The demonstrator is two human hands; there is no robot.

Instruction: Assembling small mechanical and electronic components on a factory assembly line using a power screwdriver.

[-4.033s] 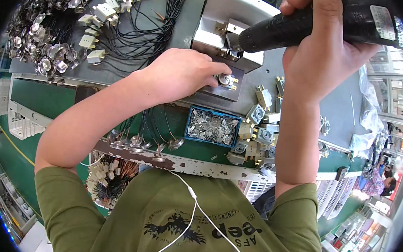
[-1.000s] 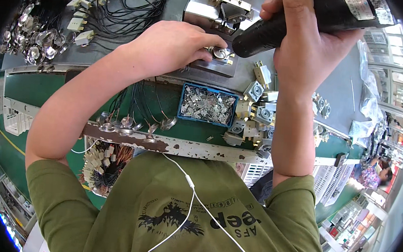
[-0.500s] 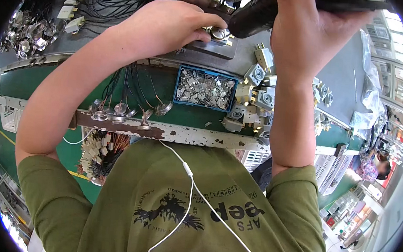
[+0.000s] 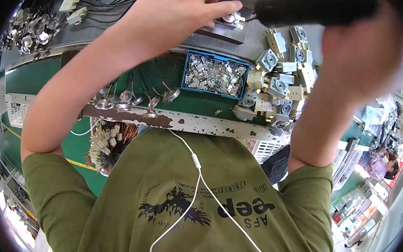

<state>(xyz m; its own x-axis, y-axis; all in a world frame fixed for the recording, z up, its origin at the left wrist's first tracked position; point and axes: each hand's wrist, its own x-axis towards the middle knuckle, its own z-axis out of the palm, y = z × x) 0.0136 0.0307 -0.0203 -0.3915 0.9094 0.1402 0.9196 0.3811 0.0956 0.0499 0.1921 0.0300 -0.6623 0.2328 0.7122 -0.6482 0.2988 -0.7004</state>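
My left hand (image 4: 179, 13) reaches to the top middle, thumb and fingers closed around a small thermostat-like part (image 4: 233, 18) with a round metal face and brass terminals. That part rests on a dark metal block (image 4: 234, 34), largely covered by my fingers. From the upper right, my right hand (image 4: 363, 58), smeared by motion, grips a black power screwdriver (image 4: 314, 11). The screwdriver lies nearly level, its thin tip just right of the part; I cannot tell whether they touch. Just right of the block is a pile of similar white-and-grey parts (image 4: 278, 87).
A blue tray (image 4: 185, 72) of small metal pieces sits before the block. Wired round metal discs (image 4: 124, 102) lie along the chipped bench edge (image 4: 201, 124). More metal discs (image 4: 31, 34) and white connectors (image 4: 69, 4) on black cables fill the left. A person (image 4: 383, 166) is far right.
My right hand and the screwdriver have swung right and level, bringing its tip beside the part. My left hand still holds the part. The whole view has shifted slightly.
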